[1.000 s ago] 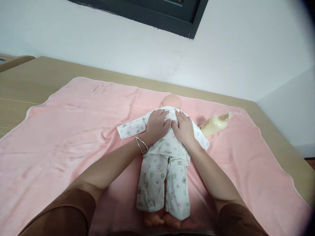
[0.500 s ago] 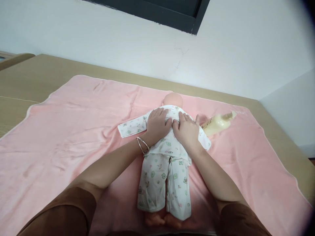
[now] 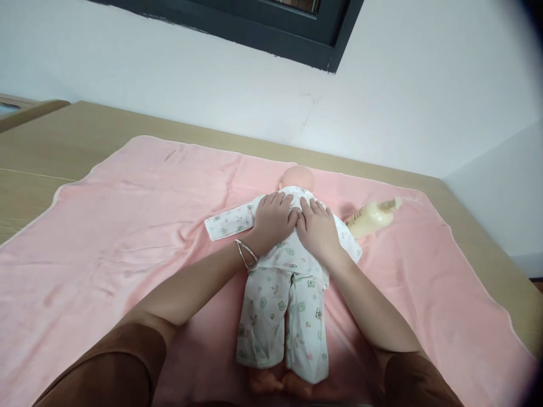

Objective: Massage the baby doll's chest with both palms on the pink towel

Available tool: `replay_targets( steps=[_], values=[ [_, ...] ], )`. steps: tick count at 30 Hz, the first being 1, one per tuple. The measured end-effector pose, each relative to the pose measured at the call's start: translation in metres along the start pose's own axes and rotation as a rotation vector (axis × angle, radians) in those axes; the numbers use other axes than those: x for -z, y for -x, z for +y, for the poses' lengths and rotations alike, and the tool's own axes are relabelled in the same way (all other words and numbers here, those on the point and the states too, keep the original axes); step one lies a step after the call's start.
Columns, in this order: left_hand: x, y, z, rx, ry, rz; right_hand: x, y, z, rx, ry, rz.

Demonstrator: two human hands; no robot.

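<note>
A baby doll (image 3: 297, 176) in a white printed top (image 3: 290, 254) and matching trousers (image 3: 263, 316) lies on a pink blanket (image 3: 169, 192), head away from me and bare feet towards me. Its face does not show. My left hand (image 3: 275, 219) rests flat on the left side of its upper back, fingers stretched out. On the right side of the back lies my right hand (image 3: 317, 229), also flat with fingers extended. The two thumbs are close together or touching near the middle. Neither hand grasps anything.
A pale yellow pump bottle (image 3: 375, 217) lies on its side just right of the doll. Under the blanket is a wooden tabletop (image 3: 106, 121), its far edge against a white wall (image 3: 212, 79). A dark window frame (image 3: 297, 42) is set in the wall.
My right hand has shifted slightly inward and its fingers have come closer together. My left hand stays on the back. The camera view has tipped up a little.
</note>
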State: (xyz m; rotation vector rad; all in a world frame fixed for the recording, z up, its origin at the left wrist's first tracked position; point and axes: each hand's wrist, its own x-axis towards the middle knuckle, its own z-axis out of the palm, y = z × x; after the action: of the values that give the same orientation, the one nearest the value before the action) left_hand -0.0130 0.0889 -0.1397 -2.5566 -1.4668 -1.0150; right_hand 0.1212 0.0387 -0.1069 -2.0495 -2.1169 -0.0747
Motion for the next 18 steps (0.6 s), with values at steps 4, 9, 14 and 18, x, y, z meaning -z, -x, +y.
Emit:
replay_targets(
  steps=[4, 9, 14, 18],
  values=[
    [0.007, 0.003, 0.008, 0.038, -0.069, 0.035, 0.007, 0.012, -0.011, 0.006, 0.071, 0.003],
    [0.003, 0.002, 0.007, 0.083, -0.045, 0.046, 0.001, 0.002, 0.0, -0.008, -0.001, 0.025],
    [-0.008, 0.0, -0.003, 0.045, 0.058, 0.043, -0.011, -0.018, 0.022, 0.016, -0.157, -0.004],
    [-0.007, 0.001, -0.005, -0.073, 0.073, 0.057, -0.005, -0.01, 0.015, 0.03, -0.122, 0.015]
  ],
)
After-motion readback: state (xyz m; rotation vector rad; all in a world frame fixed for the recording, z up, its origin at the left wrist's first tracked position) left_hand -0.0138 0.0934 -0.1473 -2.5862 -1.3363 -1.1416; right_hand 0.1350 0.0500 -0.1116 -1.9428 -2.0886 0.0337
